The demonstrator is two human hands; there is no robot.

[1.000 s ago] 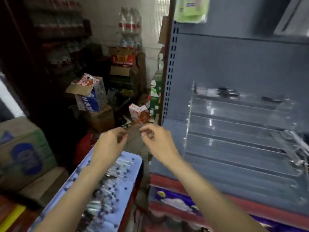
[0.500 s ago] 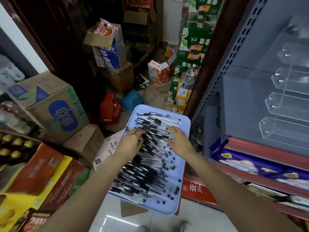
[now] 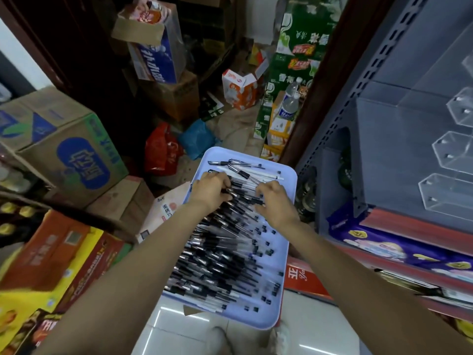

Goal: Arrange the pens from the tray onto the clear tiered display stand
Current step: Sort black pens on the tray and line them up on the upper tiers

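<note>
- Both forearms reach forward and down from the lower edge of the view, meeting over the far half of the pale blue tray.
- The left hand lies knuckles-up on the heap of pens, its fingers curled down into the black-capped barrels near the tray's far end; its grip looks closed round some of them, though how many cannot be told.
- The right hand sits just beside it, wrist bent, fingers bent down onto the same pens; whether its grip is clamped on a pen or merely resting on the pile cannot be told.
- The two hands are near each other with a narrow strip of pens showing between them.
- The pens lie in a loose pile filling most of the tray, a few strays at the far edge and small black caps scattered on the right side.
- The clear tiered display stand stands on the grey shelf to the right, well apart from both hands.
- Cardboard boxes crowd the floor to the left.
</note>
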